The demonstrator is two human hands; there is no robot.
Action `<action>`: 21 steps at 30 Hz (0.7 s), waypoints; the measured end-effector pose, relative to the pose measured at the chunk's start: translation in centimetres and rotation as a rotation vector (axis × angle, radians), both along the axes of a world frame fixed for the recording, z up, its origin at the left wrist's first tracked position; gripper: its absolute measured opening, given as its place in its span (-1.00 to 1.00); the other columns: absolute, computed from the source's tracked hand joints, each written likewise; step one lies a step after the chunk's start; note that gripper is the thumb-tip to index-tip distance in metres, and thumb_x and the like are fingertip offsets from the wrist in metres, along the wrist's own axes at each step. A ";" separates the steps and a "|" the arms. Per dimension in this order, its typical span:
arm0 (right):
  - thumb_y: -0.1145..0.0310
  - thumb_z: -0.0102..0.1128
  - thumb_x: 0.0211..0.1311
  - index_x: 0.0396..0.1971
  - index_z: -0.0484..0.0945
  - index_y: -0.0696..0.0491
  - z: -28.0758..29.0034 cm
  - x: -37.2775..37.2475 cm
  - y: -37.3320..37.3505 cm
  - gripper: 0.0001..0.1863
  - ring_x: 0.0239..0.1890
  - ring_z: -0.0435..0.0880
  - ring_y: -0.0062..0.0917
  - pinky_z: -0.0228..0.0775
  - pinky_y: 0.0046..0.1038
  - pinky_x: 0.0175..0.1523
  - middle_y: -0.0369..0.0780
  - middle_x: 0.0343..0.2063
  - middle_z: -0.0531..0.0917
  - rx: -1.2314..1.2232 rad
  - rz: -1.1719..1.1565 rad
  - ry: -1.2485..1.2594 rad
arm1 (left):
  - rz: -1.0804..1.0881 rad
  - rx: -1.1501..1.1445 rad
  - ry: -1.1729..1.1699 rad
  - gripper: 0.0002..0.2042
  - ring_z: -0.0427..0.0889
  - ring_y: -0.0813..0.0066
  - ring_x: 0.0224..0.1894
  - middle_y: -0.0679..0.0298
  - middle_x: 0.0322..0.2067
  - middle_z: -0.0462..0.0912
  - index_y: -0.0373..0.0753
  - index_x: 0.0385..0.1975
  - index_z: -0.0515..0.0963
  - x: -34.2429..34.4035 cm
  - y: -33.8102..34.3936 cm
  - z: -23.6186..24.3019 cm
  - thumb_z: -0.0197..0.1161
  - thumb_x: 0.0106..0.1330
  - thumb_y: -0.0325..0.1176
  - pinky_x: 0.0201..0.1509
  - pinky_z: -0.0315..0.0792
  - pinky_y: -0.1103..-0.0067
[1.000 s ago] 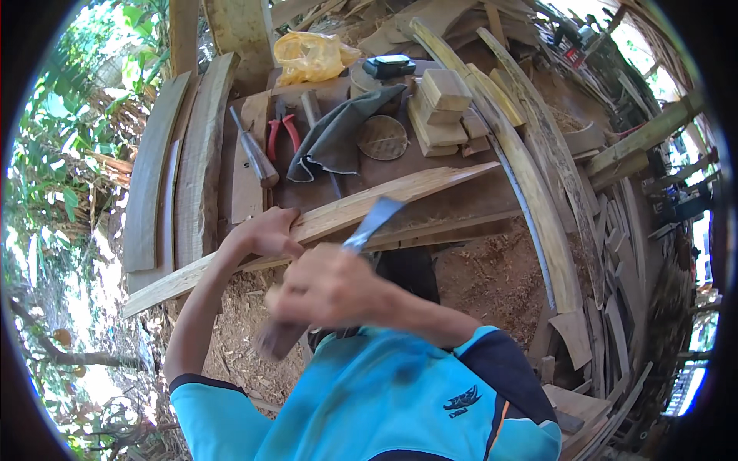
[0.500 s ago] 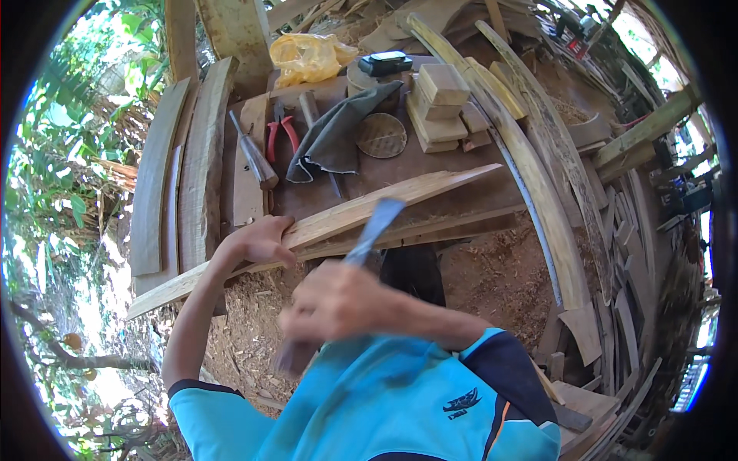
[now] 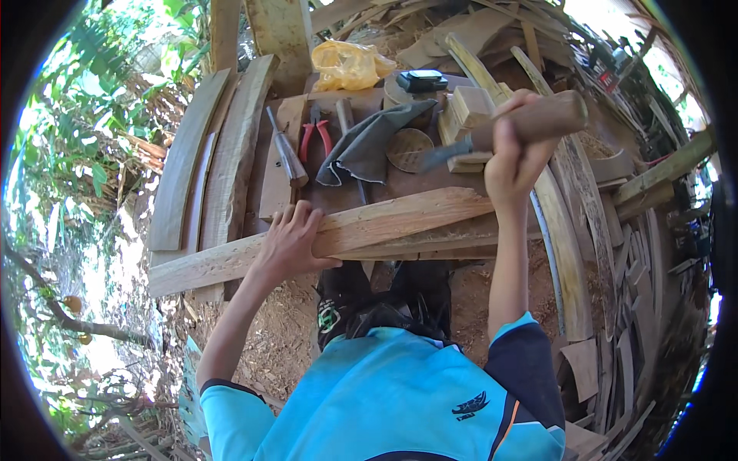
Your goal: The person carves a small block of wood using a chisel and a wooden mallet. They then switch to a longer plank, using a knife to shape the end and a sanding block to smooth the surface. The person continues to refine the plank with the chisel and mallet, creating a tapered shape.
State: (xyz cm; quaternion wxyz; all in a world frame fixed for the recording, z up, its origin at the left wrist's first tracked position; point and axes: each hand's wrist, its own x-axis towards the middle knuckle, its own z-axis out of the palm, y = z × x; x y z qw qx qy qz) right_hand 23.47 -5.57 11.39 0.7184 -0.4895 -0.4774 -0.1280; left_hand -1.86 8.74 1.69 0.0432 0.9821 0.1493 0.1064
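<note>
A long pale wooden plank (image 3: pixel 400 219) lies slantwise across the near edge of the workbench. My left hand (image 3: pixel 286 240) grips it left of its middle, fingers over the top and thumb along the near side. Raised over the bench's right part, my right hand (image 3: pixel 516 157) is closed round the thick wooden handle of a chisel (image 3: pixel 542 123). Its flat metal blade points left, slightly blurred, above the plank and apart from it. The plank's right end tapers beside my right forearm.
On the bench (image 3: pixel 254 201) lie red-handled pliers (image 3: pixel 316 134), another wooden-handled tool (image 3: pixel 288 157), a dark cloth (image 3: pixel 373 142), a round wooden disc (image 3: pixel 410 150) and stacked blocks (image 3: pixel 470 107). A yellow plastic bag (image 3: pixel 350 65) sits behind. Long curved boards (image 3: pixel 565 269) stand at the right.
My right hand has swung up and right with the chisel, from in front of my chest to above the bench. The plank has rolled to show a broader face under my left hand.
</note>
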 end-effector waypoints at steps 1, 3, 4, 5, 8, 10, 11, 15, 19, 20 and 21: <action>0.38 0.22 0.09 -0.10 0.28 0.04 0.1 0.2 0.6 -0.60 -0.20 0.44 -0.59 0.29 -0.48 -0.16 -0.26 -0.22 0.46 0.106 0.023 0.136 | -0.033 0.007 -0.051 -0.31 0.42 0.12 -0.09 0.08 -0.20 0.44 -0.29 -0.07 0.35 0.2 -0.5 0.2 0.39 -0.19 0.00 -0.09 0.34 0.36; 0.33 0.18 0.17 -0.06 0.29 0.02 -0.9 0.6 1.1 -0.63 -0.18 0.47 -0.57 0.36 -0.43 -0.22 -0.30 -0.15 0.46 0.266 0.001 0.479 | -0.108 0.021 -0.153 -0.38 0.36 0.15 -0.02 0.12 -0.12 0.39 -0.28 -0.05 0.39 1.3 -1.9 0.6 0.37 -0.09 -0.05 0.01 0.30 0.36; 0.40 0.14 0.20 -0.07 0.30 0.01 -1.7 0.6 0.6 -0.68 -0.17 0.42 -0.53 0.35 -0.45 -0.29 -0.32 -0.16 0.46 0.297 0.045 0.778 | -0.136 -0.075 -0.211 -0.48 0.38 0.16 -0.03 0.13 -0.13 0.40 -0.27 -0.10 0.44 2.0 -2.9 0.3 0.34 -0.03 -0.13 0.00 0.32 0.36; 0.40 0.15 0.19 -0.08 0.32 0.02 -3.6 1.5 -0.7 -0.68 -0.21 0.41 -0.52 0.34 -0.46 -0.32 -0.31 -0.17 0.45 0.307 0.126 0.942 | -0.170 -0.168 -0.271 -0.59 0.39 0.16 -0.05 0.15 -0.15 0.42 -0.27 -0.15 0.48 3.0 -4.0 -0.1 0.31 0.02 -0.20 -0.01 0.33 0.35; 0.38 0.20 0.15 -0.16 0.36 0.09 -9.6 3.8 -5.4 -0.71 -0.29 0.40 -0.48 0.38 -0.43 -0.35 -0.21 -0.23 0.47 0.380 0.284 1.393 | -0.172 -0.239 -0.361 -0.69 0.42 0.20 -0.09 0.19 -0.17 0.44 -0.25 -0.19 0.51 5.7 -6.7 -1.8 0.28 0.06 -0.30 -0.01 0.37 0.40; 0.37 0.15 0.18 -0.27 0.37 0.18 -11.8 3.8 -7.8 -0.76 -0.30 0.43 -0.43 0.51 -0.30 -0.24 -0.12 -0.34 0.45 0.465 0.165 1.487 | -0.143 -0.230 -0.376 -0.75 0.46 0.24 -0.13 0.21 -0.24 0.48 -0.26 -0.26 0.54 6.7 -6.9 -2.6 0.28 0.06 -0.34 -0.06 0.40 0.43; 0.37 0.14 0.19 -0.25 0.36 0.18 -12.2 3.9 -8.5 -0.76 -0.27 0.44 -0.40 0.52 -0.26 -0.20 -0.11 -0.31 0.45 0.500 0.145 1.517 | -0.129 -0.229 -0.383 -0.78 0.47 0.25 -0.16 0.21 -0.27 0.50 -0.26 -0.30 0.55 7.1 -7.0 -3.0 0.28 0.06 -0.35 -0.09 0.42 0.45; 0.35 0.07 0.23 -0.17 0.31 0.19 -13.0 4.1 -9.7 -0.72 -0.11 0.46 -0.29 0.52 -0.12 -0.03 -0.06 -0.18 0.43 0.483 0.069 1.468 | -0.046 -0.463 -0.481 -0.86 0.53 0.24 -0.29 0.19 -0.40 0.53 -0.28 -0.44 0.59 7.4 -7.0 -3.7 0.29 0.05 -0.37 -0.19 0.44 0.43; 0.26 0.14 0.16 -0.14 0.32 0.19 -14.0 4.8 -10.5 -0.62 -0.16 0.51 -0.30 0.59 -0.25 -0.10 -0.05 -0.19 0.45 0.340 -0.083 1.404 | 0.015 -0.677 -0.417 -0.88 0.55 0.18 -0.34 0.14 -0.41 0.53 -0.30 -0.46 0.58 7.6 -6.8 -1.7 0.28 0.06 -0.40 -0.23 0.43 0.41; 0.24 0.15 0.15 -0.14 0.33 0.19 -14.2 4.8 -10.7 -0.61 -0.18 0.52 -0.31 0.60 -0.27 -0.13 -0.05 -0.21 0.47 0.364 -0.134 1.390 | 0.018 -0.735 -0.388 -0.88 0.55 0.16 -0.34 0.13 -0.40 0.53 -0.31 -0.45 0.58 7.6 -6.6 -1.2 0.27 0.06 -0.41 -0.23 0.43 0.41; 0.22 0.16 0.13 -0.15 0.34 0.19 -14.4 4.7 -11.0 -0.59 -0.20 0.54 -0.31 0.61 -0.30 -0.16 -0.05 -0.23 0.48 0.389 -0.188 1.374 | 0.006 -0.710 -0.359 -0.88 0.55 0.15 -0.33 0.12 -0.40 0.53 -0.31 -0.44 0.57 7.6 -6.4 -1.2 0.26 0.07 -0.41 -0.23 0.43 0.40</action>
